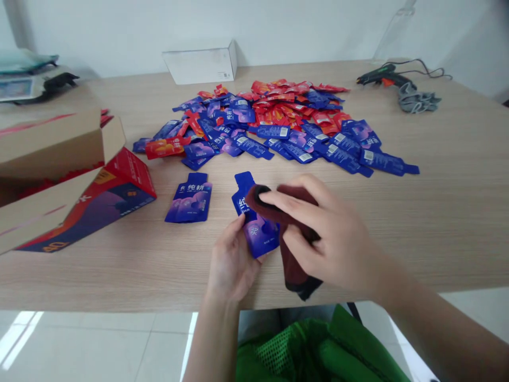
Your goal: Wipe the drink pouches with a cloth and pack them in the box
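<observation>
My left hand is closed on a blue pouch, thumb on its front edge and the fingers behind it. The pouch is tilted, with its narrow neck pointing away from me. A dark brown cloth is bunched in my right hand, and its folded end lies over the upper part of the pouch. Part of the pouch's printed front is hidden by the cloth. Left of my hands, two overlapping blue pouches lie on the table.
Red pouches and more blue pouches are heaped at the back. An open carton with red packs inside stands left. A white box, a glue gun, a grey scrunchie and a scale sit farther off.
</observation>
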Available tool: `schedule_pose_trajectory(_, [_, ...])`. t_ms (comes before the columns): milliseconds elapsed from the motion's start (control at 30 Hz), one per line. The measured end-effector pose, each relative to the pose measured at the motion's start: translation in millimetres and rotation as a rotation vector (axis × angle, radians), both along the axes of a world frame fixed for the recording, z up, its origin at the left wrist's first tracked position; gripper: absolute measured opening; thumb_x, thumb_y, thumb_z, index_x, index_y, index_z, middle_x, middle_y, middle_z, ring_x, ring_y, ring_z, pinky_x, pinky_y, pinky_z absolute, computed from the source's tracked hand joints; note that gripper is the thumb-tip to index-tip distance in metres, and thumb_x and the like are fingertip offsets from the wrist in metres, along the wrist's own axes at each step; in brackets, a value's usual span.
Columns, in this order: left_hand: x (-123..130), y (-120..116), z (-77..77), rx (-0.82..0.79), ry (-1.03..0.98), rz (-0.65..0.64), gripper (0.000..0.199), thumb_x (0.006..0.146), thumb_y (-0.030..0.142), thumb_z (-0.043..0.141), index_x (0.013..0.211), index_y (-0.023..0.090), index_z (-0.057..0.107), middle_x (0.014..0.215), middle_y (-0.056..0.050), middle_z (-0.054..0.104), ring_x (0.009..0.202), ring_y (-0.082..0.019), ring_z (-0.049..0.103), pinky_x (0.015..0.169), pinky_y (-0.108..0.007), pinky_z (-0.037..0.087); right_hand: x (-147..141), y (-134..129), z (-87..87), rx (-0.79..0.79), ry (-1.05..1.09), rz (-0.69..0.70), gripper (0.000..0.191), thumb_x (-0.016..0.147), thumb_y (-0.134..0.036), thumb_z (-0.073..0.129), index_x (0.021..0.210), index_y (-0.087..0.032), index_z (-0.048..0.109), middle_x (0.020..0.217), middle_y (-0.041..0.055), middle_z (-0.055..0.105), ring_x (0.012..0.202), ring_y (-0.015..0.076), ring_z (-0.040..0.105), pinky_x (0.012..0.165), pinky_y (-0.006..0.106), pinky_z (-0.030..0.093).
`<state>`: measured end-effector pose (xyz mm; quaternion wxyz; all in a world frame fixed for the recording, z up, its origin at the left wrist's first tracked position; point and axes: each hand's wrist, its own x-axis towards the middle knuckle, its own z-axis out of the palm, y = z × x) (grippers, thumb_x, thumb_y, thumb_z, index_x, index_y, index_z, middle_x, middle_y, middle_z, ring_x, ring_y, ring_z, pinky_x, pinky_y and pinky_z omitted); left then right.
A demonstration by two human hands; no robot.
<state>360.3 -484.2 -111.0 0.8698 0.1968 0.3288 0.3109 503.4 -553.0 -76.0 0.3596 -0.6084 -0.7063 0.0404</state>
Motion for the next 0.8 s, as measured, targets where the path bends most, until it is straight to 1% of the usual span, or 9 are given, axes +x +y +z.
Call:
schedule_pose_trajectory(133, [-2.5,1.9,5.1,-0.002,-0.077,0.064,0.041,0.1,0.036,0.038,0.129,0.02,0.062,0.111,-0.006,0.075,0.104,-0.022,0.069,0.091,-0.035,0.053,-15.4,18.7,-14.6,-0.098,-0.09,0.002,0.044,0.087,-0.016,0.05,0.127,-0.024,0.065,0.121,0.0118,0.059,0.094,0.0248,0.064,0.072,0.04,0.055])
schedule_pose_trajectory(233, [-10.8,8.7,12.6,0.03,-0.08,0.077,0.047,0.099,0.043,0.037,0.134,0.02,0.06,0.122,-0.009,0.072,0.119,-0.027,0.064,0.101,-0.041,0.05,-28.4,8.7,-34.7,-0.205,-0.109,0.05,0.044,0.085,-0.016,0.05,0.125,-0.028,0.066,0.116,0.01,0.061,0.087,0.0243,0.064,0.063,0.038,0.053])
schedule_pose_trajectory(300, [-16.2,11.9,16.5,0.071,-0.052,0.086,0.046,0.1,0.043,0.039,0.136,0.022,0.058,0.123,-0.008,0.072,0.121,-0.028,0.063,0.102,-0.043,0.049,-30.0,-3.7,-38.3,-0.245,-0.072,0.108,0.041,0.084,-0.015,0.051,0.117,-0.03,0.069,0.113,0.0079,0.062,0.088,0.0234,0.065,0.065,0.037,0.054])
schedule_pose_trajectory(367, [-18.7,12.6,18.3,0.097,0.004,0.089,0.043,0.1,0.042,0.041,0.136,0.024,0.058,0.121,-0.007,0.073,0.121,-0.027,0.063,0.102,-0.042,0.05,-25.4,-12.2,-31.1,-0.232,0.014,0.119,0.038,0.084,-0.012,0.051,0.113,-0.029,0.071,0.114,0.0062,0.063,0.092,0.0215,0.066,0.072,0.036,0.055])
schedule_pose_trajectory(433, [-16.9,10.9,17.8,0.11,0.052,0.097,0.043,0.101,0.043,0.042,0.135,0.023,0.059,0.12,-0.008,0.073,0.121,-0.026,0.063,0.102,-0.041,0.05,-18.2,-11.9,-17.0,-0.148,0.11,0.052,0.038,0.085,-0.01,0.051,0.112,-0.027,0.071,0.115,0.0056,0.064,0.093,0.0194,0.067,0.077,0.035,0.056])
schedule_pose_trajectory(533, [-7.4,6.4,14.2,0.147,0.055,0.13,0.043,0.101,0.043,0.042,0.133,0.021,0.061,0.125,-0.008,0.072,0.124,-0.026,0.061,0.104,-0.04,0.049,-11.9,4.7,0.7,-0.01,0.148,-0.134,0.04,0.085,-0.009,0.05,0.116,-0.024,0.071,0.112,0.0077,0.063,0.1,0.0204,0.065,0.083,0.034,0.056])
schedule_pose_trajectory(600, [0.0,4.4,11.5,0.167,0.032,0.152,0.041,0.102,0.042,0.043,0.132,0.021,0.062,0.126,-0.008,0.071,0.126,-0.026,0.06,0.107,-0.04,0.047,-14.2,19.0,0.8,0.027,0.123,-0.214,0.04,0.087,-0.01,0.05,0.119,-0.023,0.07,0.116,0.0096,0.061,0.105,0.0221,0.064,0.088,0.037,0.056])
schedule_pose_trajectory(700, [6.4,6.0,9.1,0.149,0.047,0.236,0.041,0.102,0.039,0.042,0.132,0.019,0.062,0.123,-0.009,0.072,0.126,-0.024,0.06,0.108,-0.039,0.047,-24.4,27.2,-17.5,-0.033,0.085,-0.178,0.043,0.089,-0.012,0.049,0.125,-0.024,0.068,0.119,0.0105,0.059,0.105,0.0233,0.064,0.088,0.04,0.056])
schedule_pose_trajectory(800, [4.3,12.4,8.6,0.137,0.115,0.292,0.042,0.103,0.037,0.04,0.132,0.014,0.061,0.118,-0.012,0.074,0.119,-0.025,0.065,0.106,-0.039,0.049,-31.6,12.8,-38.8,-0.173,0.044,-0.116,0.045,0.087,-0.013,0.05,0.126,-0.027,0.068,0.117,0.0093,0.06,0.097,0.0235,0.066,0.08,0.042,0.058])
